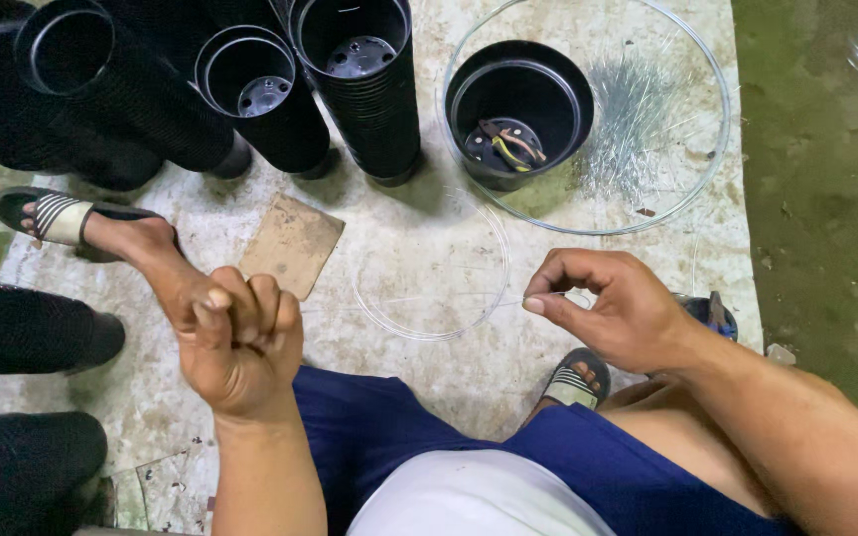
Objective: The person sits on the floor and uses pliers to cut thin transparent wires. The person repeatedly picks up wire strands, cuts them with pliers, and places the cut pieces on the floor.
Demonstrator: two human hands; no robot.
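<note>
Stacked pots [131, 109] at 11 o'clock, clear bowl [707, 149] with one pot at 1. Left hand [235, 342] fisted at 8, contents hidden. Right hand [618, 308] at 4 pinching thin wire [469, 301], centre. Best kept taut, pinch firm.

We sit on a stained, mossy concrete floor [826, 199], a makeshift nursery-supply workshop: stacks of black plastic plant pots [359, 79], a clear bowl [687, 189] of thin wire pieces [628, 129], and a cardboard scrap [292, 244].
</note>
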